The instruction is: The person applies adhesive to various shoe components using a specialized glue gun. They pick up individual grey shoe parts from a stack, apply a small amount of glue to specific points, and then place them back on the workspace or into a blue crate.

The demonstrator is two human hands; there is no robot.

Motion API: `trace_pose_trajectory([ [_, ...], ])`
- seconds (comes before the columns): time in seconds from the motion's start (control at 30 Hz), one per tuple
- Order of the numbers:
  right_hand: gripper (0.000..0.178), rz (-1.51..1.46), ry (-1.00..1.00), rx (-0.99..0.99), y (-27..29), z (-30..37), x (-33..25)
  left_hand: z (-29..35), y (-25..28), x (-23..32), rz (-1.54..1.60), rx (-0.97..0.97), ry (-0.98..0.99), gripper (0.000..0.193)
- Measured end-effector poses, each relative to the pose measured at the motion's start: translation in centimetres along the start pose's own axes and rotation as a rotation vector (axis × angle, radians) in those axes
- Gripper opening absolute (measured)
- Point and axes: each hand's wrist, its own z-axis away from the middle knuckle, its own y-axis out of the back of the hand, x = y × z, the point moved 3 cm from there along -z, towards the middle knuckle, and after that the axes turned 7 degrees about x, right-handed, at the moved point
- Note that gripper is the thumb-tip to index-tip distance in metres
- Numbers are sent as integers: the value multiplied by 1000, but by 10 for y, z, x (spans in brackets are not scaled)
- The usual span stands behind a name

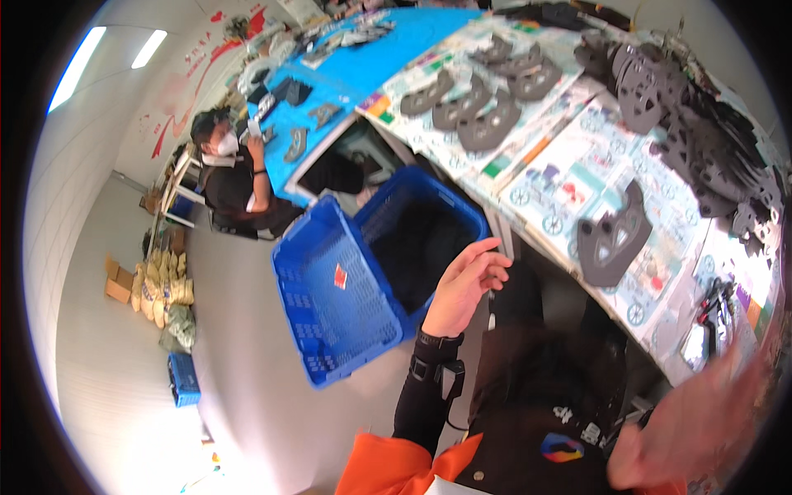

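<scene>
My left hand (466, 285) hangs in the air before the blue crate and the table edge, its fingers loosely bent and a little apart, holding nothing visible. My right hand (693, 421) is at the lower right by the table's near corner, smeared by motion, so its fingers and anything in them cannot be made out. Between them on the patterned tabletop lies a single dark grey flat piece with cut-out holes (615, 239). Farther back, several similar grey pieces (488, 120) lie in a loose group. A big heap of such pieces (701, 140) covers the table's right side.
A blue plastic crate (330, 285) stands left of the table, with another blue crate (462, 202) holding black material beside it. A masked person (235, 177) sits at the blue-topped table (412, 41). Tools (714, 313) lie near the right edge. Sacks (161, 285) line the wall.
</scene>
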Motion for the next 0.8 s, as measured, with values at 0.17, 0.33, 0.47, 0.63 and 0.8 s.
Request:
trace_pose_trajectory([
  [0.17, 84, -232, -653, -108, -67, 68, 84, -75, 50, -16, 367, 62, 115, 51],
  [0.33, 83, 45, -692, 14, -43, 144, 122, -122, 44, 33, 301, 111, -33, 43],
  [0.47, 66, 88, -847, 242, -25, 198, 150, -171, 57, 21, 284, 247, 23, 38],
  [0.63, 46, 222, -833, 180, -9, 213, 150, -189, 55, 14, 204, 422, 31, 19],
  [0.8, 44, 191, -843, 186, -9, 220, 152, -199, 75, 14, 339, 396, 29, 19],
])
